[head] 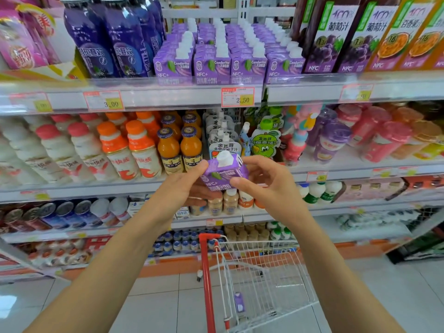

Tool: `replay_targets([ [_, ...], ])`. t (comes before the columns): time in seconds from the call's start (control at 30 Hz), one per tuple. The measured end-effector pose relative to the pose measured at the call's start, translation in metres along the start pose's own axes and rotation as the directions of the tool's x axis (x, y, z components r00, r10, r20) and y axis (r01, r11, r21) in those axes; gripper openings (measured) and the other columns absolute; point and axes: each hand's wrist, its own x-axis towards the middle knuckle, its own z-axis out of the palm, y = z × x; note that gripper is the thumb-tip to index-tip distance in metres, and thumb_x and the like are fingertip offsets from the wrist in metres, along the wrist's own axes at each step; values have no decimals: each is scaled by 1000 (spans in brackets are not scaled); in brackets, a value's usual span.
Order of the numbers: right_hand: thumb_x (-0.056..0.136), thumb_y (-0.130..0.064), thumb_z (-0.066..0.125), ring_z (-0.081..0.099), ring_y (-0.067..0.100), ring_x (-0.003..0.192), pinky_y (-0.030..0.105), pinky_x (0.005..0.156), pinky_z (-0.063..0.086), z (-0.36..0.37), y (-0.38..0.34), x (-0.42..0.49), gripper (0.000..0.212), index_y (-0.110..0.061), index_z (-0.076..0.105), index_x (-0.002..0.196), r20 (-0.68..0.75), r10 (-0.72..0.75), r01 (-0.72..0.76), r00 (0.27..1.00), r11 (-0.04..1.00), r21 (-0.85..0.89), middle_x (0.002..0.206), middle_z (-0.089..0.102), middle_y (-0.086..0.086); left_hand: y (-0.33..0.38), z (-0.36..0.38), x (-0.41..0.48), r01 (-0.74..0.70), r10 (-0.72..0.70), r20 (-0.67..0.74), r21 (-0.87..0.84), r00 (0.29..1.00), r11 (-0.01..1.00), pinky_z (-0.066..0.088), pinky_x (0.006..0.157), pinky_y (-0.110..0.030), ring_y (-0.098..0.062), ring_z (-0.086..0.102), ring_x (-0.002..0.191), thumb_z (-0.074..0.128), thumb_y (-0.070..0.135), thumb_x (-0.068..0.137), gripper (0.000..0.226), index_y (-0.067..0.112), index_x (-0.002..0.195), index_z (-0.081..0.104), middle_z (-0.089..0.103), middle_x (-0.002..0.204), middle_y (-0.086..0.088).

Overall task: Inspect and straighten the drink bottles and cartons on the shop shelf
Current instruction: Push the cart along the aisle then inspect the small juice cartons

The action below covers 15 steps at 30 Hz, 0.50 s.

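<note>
Carton [222, 173] held in mid-air before the middle shelves, white cap up, tilted a little. Left hand [185, 186] grips it from the left and beneath, thumb on its upper left edge. Right hand [262, 181] pinches its right side, thumb in front, fingers behind. Matching rows [230, 66] stand on the top shelf [168, 97]. Cart [264, 272] below, with a spare carton [239, 301] lying inside
</note>
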Motion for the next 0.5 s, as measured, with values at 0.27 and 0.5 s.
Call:
replay_targets([
  [0.27, 88, -35, 66, 70, 21, 82, 37, 79, 58, -4, 5, 8, 30, -15, 66, 111, -35, 146, -137, 989, 973, 187, 94, 74, 8, -3, -2, 6, -134, 134, -8, -146, 991, 980, 56, 91, -35, -23, 70, 104, 62, 45, 78, 53, 10, 117, 66, 74, 110, -8],
  [0.5, 93, -35, 55, 70, 15, 96, 20, 71, 56, 5, 1, 10, 35, -14, 64, 120, 108, 197, -221, 975, 926, 308, 104, 74, 0, 8, -4, 9, -404, 399, -206, 18, 893, 914, 58, 76, -24, -13, 71, 90, 78, 30, 74, 34, 19, 104, 67, 76, 96, 3],
])
